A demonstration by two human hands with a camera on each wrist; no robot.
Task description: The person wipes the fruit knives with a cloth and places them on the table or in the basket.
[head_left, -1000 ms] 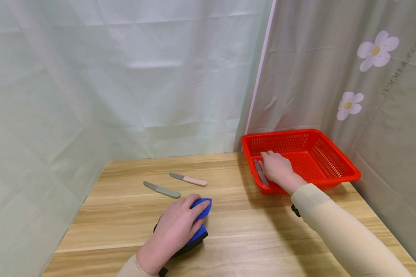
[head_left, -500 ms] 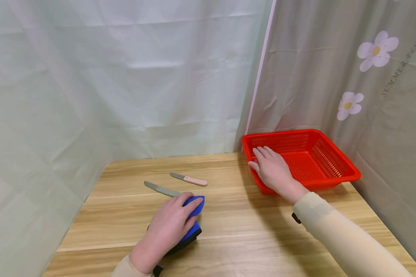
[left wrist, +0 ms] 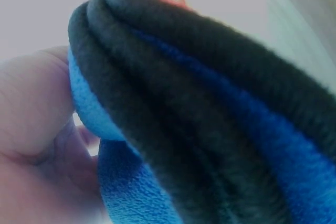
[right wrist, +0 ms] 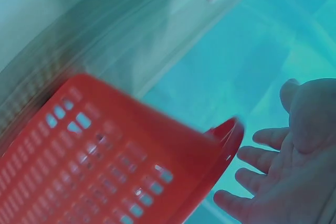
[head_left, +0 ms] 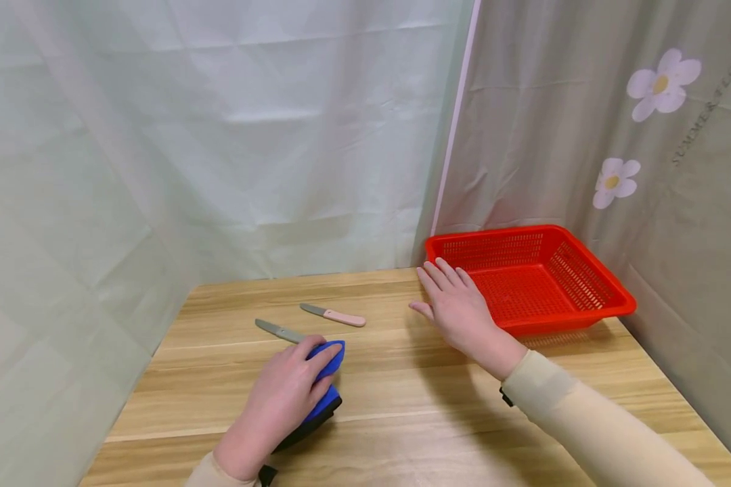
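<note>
My left hand [head_left: 280, 392] grips a folded blue cloth [head_left: 331, 360] with black edging, low over the front middle of the table. In the left wrist view, thick dark borders run along the cloth's stacked folds [left wrist: 142, 187], beside the thumb. My right hand [head_left: 459, 311], fingers spread and holding nothing, hovers at the left side of the red plastic basket [head_left: 591, 315]. It covers the basket's near left corner in the head view. Close beyond the left hand's fingers lies a grey-green knife [head_left: 277, 330], its handle end partly hidden. Behind it lies a pink-handled knife [head_left: 344, 318].
The wooden table [head_left: 390, 433] meets a pale curtain [head_left: 317, 135] at the back and left. A grey flowered curtain [head_left: 542, 135] hangs behind and right of the basket, which stands at the back right corner.
My right hand has let go of a grey-bladed knife inside the basket, opened, and moved left out over the rim. My left hand has shifted left with the cloth, partly covering the grey-green knife.
</note>
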